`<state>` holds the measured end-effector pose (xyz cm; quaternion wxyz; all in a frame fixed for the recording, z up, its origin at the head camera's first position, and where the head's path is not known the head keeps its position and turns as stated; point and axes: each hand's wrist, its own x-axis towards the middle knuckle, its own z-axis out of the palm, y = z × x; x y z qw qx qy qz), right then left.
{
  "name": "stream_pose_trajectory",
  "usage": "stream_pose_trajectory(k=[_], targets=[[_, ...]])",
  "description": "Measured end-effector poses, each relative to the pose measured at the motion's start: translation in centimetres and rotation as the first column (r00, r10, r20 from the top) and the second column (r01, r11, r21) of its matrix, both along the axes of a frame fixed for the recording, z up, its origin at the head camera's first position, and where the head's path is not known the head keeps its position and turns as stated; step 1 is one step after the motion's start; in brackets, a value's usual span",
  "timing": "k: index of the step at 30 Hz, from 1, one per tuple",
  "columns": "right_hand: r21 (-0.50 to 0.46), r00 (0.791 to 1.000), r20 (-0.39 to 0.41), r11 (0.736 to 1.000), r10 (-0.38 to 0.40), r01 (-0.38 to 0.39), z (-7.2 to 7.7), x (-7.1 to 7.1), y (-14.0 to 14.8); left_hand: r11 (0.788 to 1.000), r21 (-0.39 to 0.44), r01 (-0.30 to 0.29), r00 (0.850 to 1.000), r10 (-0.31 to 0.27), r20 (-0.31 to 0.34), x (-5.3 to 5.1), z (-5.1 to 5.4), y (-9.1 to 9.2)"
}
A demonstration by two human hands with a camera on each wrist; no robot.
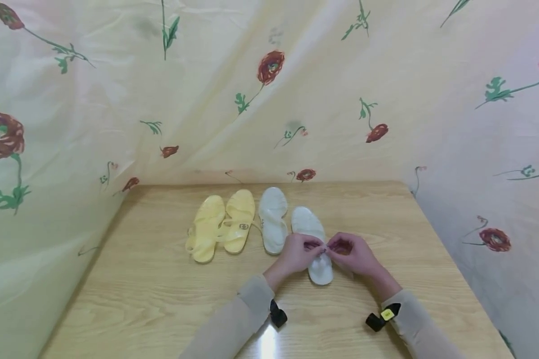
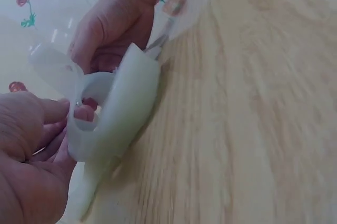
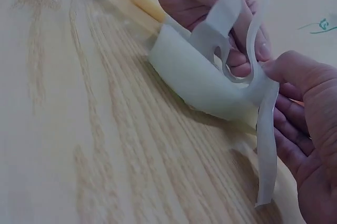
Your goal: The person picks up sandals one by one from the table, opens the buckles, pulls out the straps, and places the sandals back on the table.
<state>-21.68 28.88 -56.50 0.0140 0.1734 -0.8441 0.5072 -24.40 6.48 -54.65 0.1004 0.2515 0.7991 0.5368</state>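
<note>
On the wooden table, a white sandal (image 1: pixel 321 273) lies under both hands, its toe and heel ends showing in the head view. My left hand (image 1: pixel 298 252) and right hand (image 1: pixel 352 254) meet over its middle. Thumb and fingers of the left hand (image 2: pixel 34 155) pinch the sandal's strap (image 2: pixel 79 139) in the left wrist view. From the other side, the right hand (image 3: pixel 310 113) pinches the same strap, and a loose strap end (image 3: pixel 267 150) hangs below its fingers. Fingertips partly hide the fastening point.
Left of the hands lies the other white sandal (image 1: pixel 273 199). Farther left, two yellow sandals (image 1: pixel 205 229) lie side by side. A flowered cloth (image 1: pixel 206 99) hangs behind the wooden table (image 1: pixel 139 289) and along its sides.
</note>
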Motion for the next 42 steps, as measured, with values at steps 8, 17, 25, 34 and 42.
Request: stream_pose_trajectory(k=[8,17,25,34,42], targets=[[0.027,1.000,0.024,1.000,0.006,-0.007,0.4,0.1,0.0,0.997,-0.078,0.026,0.998,-0.031,-0.060,-0.4,0.9,-0.2],[0.029,1.000,0.016,0.999,0.025,-0.025,0.8,0.5,0.0,0.996,-0.087,0.026,0.999,-0.029,-0.031,-0.3,0.7,0.2],[-0.013,1.000,0.012,1.000,0.021,-0.020,0.6,0.7,-0.2,1.000,-0.002,-0.014,0.998,0.014,0.060,-0.3,0.7,0.4],[0.054,0.999,0.033,0.998,-0.015,0.013,2.0,-0.6,-0.3,0.991,-0.132,-0.009,1.000,0.007,-0.019,-1.6,2.5,0.9],[0.024,0.999,0.016,0.999,0.033,-0.033,1.8,0.2,-0.1,0.990,-0.136,-0.033,0.999,0.033,-0.002,-0.1,2.4,0.9]])
